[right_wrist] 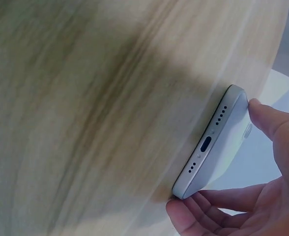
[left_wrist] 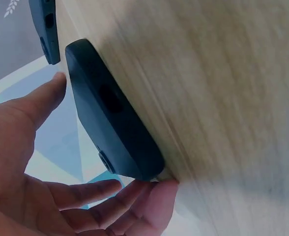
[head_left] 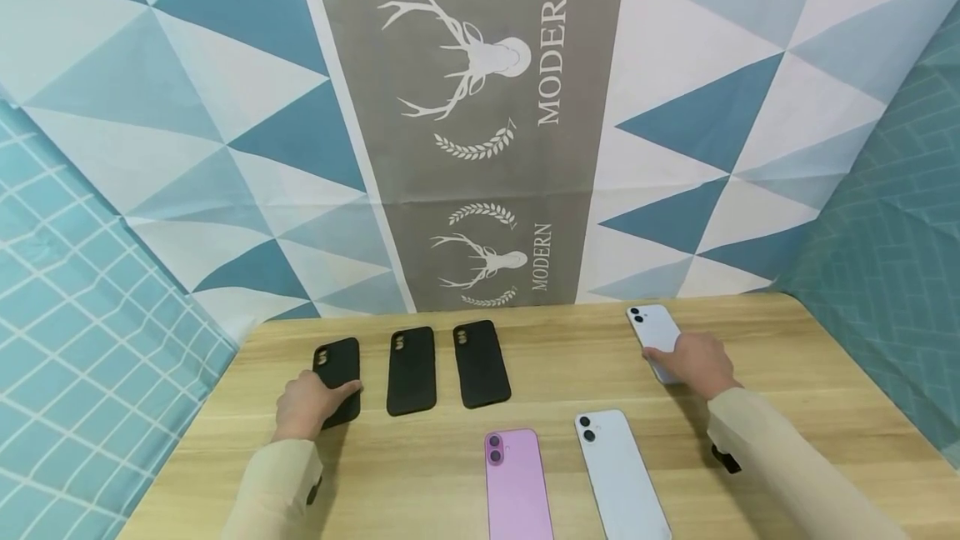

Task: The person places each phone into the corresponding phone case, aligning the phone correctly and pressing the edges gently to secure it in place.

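Note:
At the left of the table, my left hand (head_left: 306, 401) grips the leftmost black phone case (head_left: 339, 363), thumb at its right edge and fingers at the other. In the left wrist view this case (left_wrist: 112, 130) shows its bottom edge with a port opening. A pale smartphone (head_left: 656, 327) lies near the back right, and my right hand (head_left: 699, 361) holds it by its two long sides. Its charging port and speaker holes face the right wrist camera, with the thumb on one side of the phone (right_wrist: 211, 142) and fingertips on the other. My palm covers part of its back in the head view.
Two more black phone cases, a middle one (head_left: 411, 373) and a right one (head_left: 482, 365), lie beside the held case. Nearer the front are a pink smartphone (head_left: 516, 473) and a white smartphone (head_left: 621, 469). A patterned cloth (head_left: 480, 165) hangs behind the wooden table (head_left: 420, 473).

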Demonstrator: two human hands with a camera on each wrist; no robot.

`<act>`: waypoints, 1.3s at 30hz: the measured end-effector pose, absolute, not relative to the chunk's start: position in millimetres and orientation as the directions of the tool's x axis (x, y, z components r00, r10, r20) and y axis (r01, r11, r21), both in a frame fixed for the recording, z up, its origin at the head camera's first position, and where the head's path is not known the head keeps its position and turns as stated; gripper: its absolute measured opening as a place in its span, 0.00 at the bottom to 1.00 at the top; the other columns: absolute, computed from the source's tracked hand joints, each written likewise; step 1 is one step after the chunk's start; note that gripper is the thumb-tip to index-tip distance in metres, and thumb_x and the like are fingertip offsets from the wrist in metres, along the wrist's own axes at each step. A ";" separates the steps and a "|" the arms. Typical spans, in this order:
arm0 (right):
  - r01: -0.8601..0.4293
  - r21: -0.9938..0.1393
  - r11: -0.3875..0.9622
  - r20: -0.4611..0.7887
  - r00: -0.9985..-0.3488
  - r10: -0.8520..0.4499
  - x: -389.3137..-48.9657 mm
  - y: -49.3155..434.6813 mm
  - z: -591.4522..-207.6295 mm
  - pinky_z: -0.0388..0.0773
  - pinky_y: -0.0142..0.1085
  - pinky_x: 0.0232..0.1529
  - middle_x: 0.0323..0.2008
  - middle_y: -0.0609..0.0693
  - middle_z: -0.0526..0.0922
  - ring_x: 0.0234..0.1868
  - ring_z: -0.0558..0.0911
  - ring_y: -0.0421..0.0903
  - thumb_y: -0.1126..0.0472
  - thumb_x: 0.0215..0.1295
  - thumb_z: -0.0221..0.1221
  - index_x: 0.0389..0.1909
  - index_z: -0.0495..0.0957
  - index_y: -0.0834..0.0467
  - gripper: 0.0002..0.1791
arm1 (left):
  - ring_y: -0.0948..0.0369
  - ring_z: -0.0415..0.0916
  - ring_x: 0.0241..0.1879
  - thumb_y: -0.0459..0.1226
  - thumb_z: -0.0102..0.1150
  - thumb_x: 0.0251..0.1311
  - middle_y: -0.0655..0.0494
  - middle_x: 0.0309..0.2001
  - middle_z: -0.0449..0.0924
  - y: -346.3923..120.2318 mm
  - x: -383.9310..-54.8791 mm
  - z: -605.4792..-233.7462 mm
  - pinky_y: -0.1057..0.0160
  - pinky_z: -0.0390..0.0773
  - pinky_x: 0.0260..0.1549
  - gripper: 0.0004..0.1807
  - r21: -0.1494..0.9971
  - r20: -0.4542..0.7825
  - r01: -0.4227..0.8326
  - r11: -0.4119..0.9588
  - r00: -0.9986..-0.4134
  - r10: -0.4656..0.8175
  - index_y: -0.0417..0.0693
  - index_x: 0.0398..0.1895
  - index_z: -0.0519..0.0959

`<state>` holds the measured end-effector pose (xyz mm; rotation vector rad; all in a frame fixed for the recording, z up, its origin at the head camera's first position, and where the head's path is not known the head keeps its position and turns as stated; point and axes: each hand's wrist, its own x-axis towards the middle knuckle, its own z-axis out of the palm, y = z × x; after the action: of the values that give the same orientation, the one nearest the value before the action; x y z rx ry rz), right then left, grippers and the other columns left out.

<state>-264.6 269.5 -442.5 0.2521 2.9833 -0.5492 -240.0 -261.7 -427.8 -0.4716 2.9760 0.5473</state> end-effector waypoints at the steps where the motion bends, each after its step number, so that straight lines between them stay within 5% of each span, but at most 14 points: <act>1: 0.181 -0.351 0.919 -0.122 -0.982 0.147 -264.5 269.6 -441.6 0.65 0.33 0.15 0.18 0.54 0.71 0.21 0.69 0.47 0.40 0.58 0.58 0.20 0.73 0.65 0.29 | 0.34 0.74 0.38 0.57 0.59 0.54 0.21 0.42 0.70 -261.7 -239.8 -426.8 0.43 0.77 0.35 0.47 0.341 -0.135 -0.314 0.886 -0.949 -0.284 0.15 0.49 0.62; 8: 0.175 -0.410 0.895 -0.064 -0.984 0.163 -265.4 271.5 -442.8 0.65 0.34 0.16 0.19 0.57 0.74 0.22 0.69 0.49 0.41 0.53 0.62 0.22 0.73 0.67 0.29 | 0.36 0.74 0.38 0.56 0.61 0.52 0.21 0.41 0.69 -263.4 -239.1 -426.0 0.44 0.78 0.35 0.47 0.363 -0.144 -0.310 0.878 -0.950 -0.276 0.14 0.49 0.60; 16: 0.193 -0.459 0.867 -0.045 -0.980 0.195 -267.7 275.7 -444.5 0.68 0.41 0.27 0.31 0.67 0.80 0.32 0.74 0.58 0.38 0.46 0.66 0.35 0.77 0.73 0.38 | 0.35 0.74 0.41 0.56 0.59 0.53 0.21 0.45 0.70 -267.1 -238.8 -425.3 0.44 0.78 0.37 0.46 0.363 -0.161 -0.328 0.872 -0.944 -0.288 0.16 0.51 0.64; 20: 0.195 -0.488 0.851 -0.063 -0.980 0.188 -268.0 277.3 -442.1 0.69 0.43 0.30 0.34 0.70 0.79 0.34 0.74 0.59 0.41 0.47 0.67 0.38 0.76 0.76 0.38 | 0.33 0.71 0.44 0.53 0.57 0.57 0.19 0.47 0.67 -268.8 -239.5 -423.8 0.42 0.76 0.40 0.44 0.362 -0.177 -0.343 0.867 -0.938 -0.297 0.15 0.52 0.60; 27: 0.260 -0.535 0.804 -0.145 -0.966 0.215 -271.0 282.5 -442.4 0.74 0.42 0.31 0.36 0.71 0.77 0.32 0.72 0.54 0.45 0.52 0.65 0.41 0.73 0.79 0.37 | 0.43 0.74 0.35 0.43 0.50 0.63 0.28 0.38 0.74 -275.7 -240.8 -421.3 0.49 0.78 0.35 0.26 0.381 -0.165 -0.317 0.869 -0.947 -0.274 0.20 0.40 0.70; 34: 0.336 -0.616 0.713 -0.209 -0.942 0.263 -274.0 288.2 -441.8 0.75 0.43 0.35 0.40 0.73 0.75 0.36 0.73 0.55 0.51 0.58 0.60 0.43 0.70 0.81 0.33 | 0.37 0.73 0.41 0.39 0.50 0.63 0.23 0.43 0.71 -285.9 -243.8 -424.4 0.46 0.77 0.41 0.25 0.408 -0.193 -0.329 0.851 -0.943 -0.272 0.17 0.43 0.68; 39: 0.410 -0.650 0.640 -0.281 -0.912 0.299 -277.2 292.9 -442.2 0.77 0.45 0.40 0.49 0.75 0.71 0.43 0.74 0.59 0.55 0.62 0.55 0.51 0.66 0.82 0.32 | 0.50 0.73 0.25 0.39 0.56 0.59 0.38 0.26 0.75 -292.6 -244.8 -428.8 0.57 0.76 0.26 0.18 0.455 -0.160 -0.316 0.833 -0.949 -0.272 0.27 0.27 0.74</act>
<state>-277.2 292.9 -442.2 0.5892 2.7095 -1.1298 -244.8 -292.6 -428.8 -0.4698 2.9221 0.7487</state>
